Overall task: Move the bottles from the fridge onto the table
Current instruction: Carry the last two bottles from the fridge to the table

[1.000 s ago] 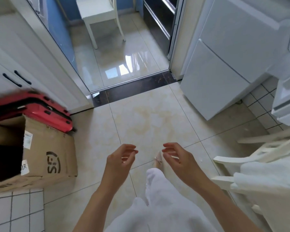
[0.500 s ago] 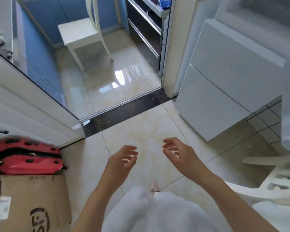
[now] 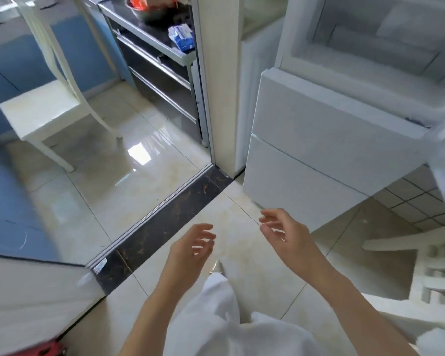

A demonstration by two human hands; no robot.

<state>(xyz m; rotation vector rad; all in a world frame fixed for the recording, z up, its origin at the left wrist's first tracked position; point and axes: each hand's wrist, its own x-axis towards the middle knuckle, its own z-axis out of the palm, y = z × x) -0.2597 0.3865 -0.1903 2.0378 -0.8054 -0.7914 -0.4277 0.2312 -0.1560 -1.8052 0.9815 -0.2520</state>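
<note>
The white fridge (image 3: pixel 319 140) stands at the right, its upper compartment open and bright white inside (image 3: pixel 385 44); its two lower drawers are closed. No bottles and no table show in this view. My left hand (image 3: pixel 190 250) and my right hand (image 3: pixel 285 235) hover over the tiled floor in front of the fridge, fingers loosely curled, holding nothing. Both are below and left of the open compartment.
A white chair (image 3: pixel 44 111) stands on the glossy floor beyond a dark threshold strip (image 3: pixel 165 222). A metal shelf unit (image 3: pixel 159 57) carries a blue packet (image 3: pixel 181 37). Another white chair (image 3: pixel 421 273) is at lower right. A red object (image 3: pixel 44 349) lies bottom left.
The view has tilted up and turned right: the cardboard box and red case slid out at the lower left and the open fridge compartment came into sight. My hands stay apart and loosely curled.
</note>
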